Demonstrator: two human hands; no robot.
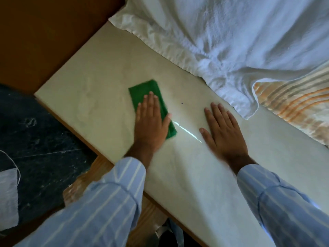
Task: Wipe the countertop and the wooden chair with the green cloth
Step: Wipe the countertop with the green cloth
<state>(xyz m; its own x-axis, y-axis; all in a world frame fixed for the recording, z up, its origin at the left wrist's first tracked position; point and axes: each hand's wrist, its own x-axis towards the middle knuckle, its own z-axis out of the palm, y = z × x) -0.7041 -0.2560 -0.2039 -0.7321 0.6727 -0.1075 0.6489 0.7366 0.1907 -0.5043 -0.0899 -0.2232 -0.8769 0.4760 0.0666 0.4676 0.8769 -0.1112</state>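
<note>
A folded green cloth (142,90) lies flat on the pale stone countertop (99,97). My left hand (151,120) presses down on it with flat, closed fingers, covering its near half. To the right, my right hand (222,129) rests palm down on the bare counter, fingers slightly apart, holding nothing. A wooden surface (99,168), possibly the chair, shows below the counter's near edge, mostly hidden by my left sleeve.
Crumpled white towels (222,36) cover the counter's far right part, with an orange-striped cloth (293,102) beside them. A brown wooden panel (41,32) borders the far left. Dark marble floor (35,136) lies to the left, with a white fabric piece (8,198) at the edge.
</note>
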